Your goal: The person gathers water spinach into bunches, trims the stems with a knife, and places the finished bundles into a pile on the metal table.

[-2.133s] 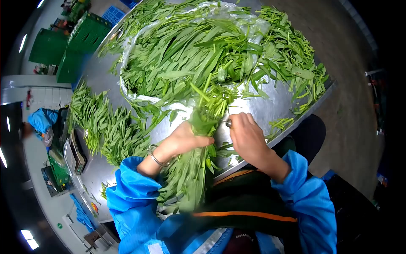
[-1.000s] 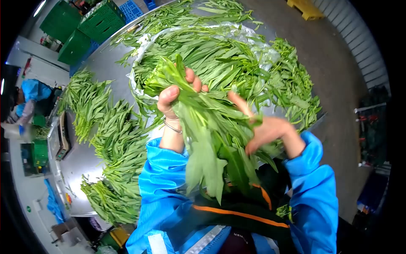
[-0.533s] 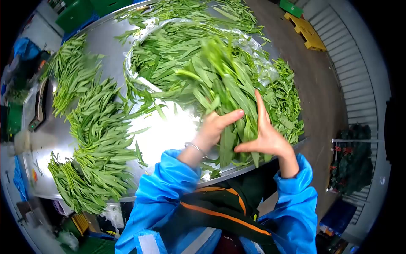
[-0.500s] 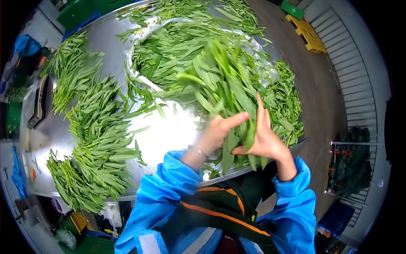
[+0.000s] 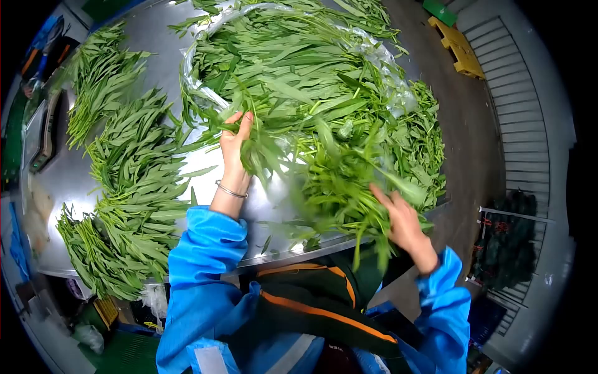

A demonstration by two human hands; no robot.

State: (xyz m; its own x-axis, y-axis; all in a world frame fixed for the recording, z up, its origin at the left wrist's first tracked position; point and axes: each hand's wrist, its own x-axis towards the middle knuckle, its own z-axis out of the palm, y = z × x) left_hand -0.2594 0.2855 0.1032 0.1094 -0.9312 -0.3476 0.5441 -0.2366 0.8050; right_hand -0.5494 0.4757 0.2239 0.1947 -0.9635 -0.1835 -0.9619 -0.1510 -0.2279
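Note:
My left hand (image 5: 235, 146), a bracelet on its wrist, pinches a few stalks of water spinach (image 5: 265, 153) at the left front of the big pile. A loose bunch of water spinach (image 5: 349, 193), blurred by motion, is held in my right hand (image 5: 403, 224) above the table's front edge. That hand's index finger lies along the bunch, and its other fingers are partly hidden. Behind both hands spreads the large pile of water spinach (image 5: 280, 59), lying in an opened clear plastic bag (image 5: 215, 96).
Sorted bundles of water spinach (image 5: 134, 181) line the left of the metal table (image 5: 202, 177). Beyond them sits a dark-framed device (image 5: 47, 134), perhaps a scale. More greens (image 5: 423, 143) lie along the right edge. A yellow pallet (image 5: 458, 47) rests on the floor.
My hands have moved apart from one shared bunch. The left went up and left with a few stalks; the right kept most of the bunch, now tipped lower.

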